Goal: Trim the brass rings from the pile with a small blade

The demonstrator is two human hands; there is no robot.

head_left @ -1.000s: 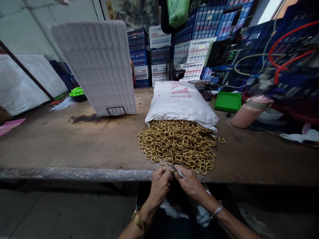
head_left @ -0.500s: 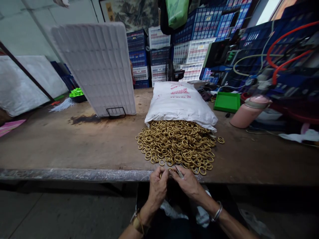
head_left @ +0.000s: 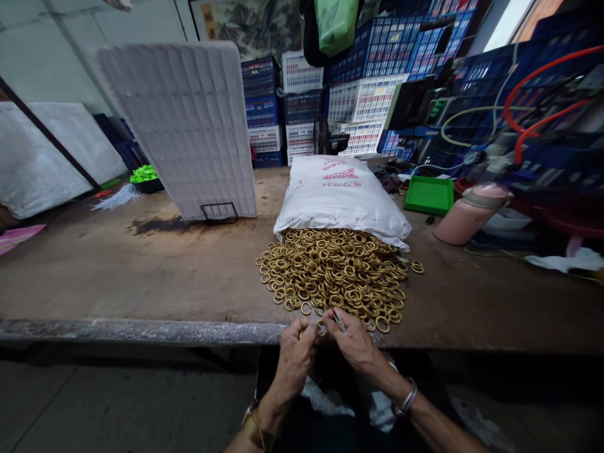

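A heap of gold-coloured rings (head_left: 335, 270) spills from the mouth of a white woven sack (head_left: 342, 192) onto the table. Just in front of the heap, at the table's edge, both my hands are close together. My left hand (head_left: 296, 352) is closed, thumb against fingers, on a gold ring (head_left: 321, 327) that shows between the two hands. In my right hand (head_left: 356, 345), the fingers pinch a thin metal tool with a narrow blade (head_left: 340, 322), pointing up and left. The fingertips hide part of the tool and its exact contact with the ring.
A tall ribbed whitish panel (head_left: 184, 126) stands in a black wire stand on the left. To the right are a green tray (head_left: 429, 195) and a pink bottle (head_left: 472, 214). One gold ring pair (head_left: 417, 267) lies apart from the heap. Stacked crates (head_left: 304, 72) line the back.
My hands have drawn slightly apart, the right one rising a little and the left shifting a bit left. More of the ring between them shows. The heap and sack look the same.
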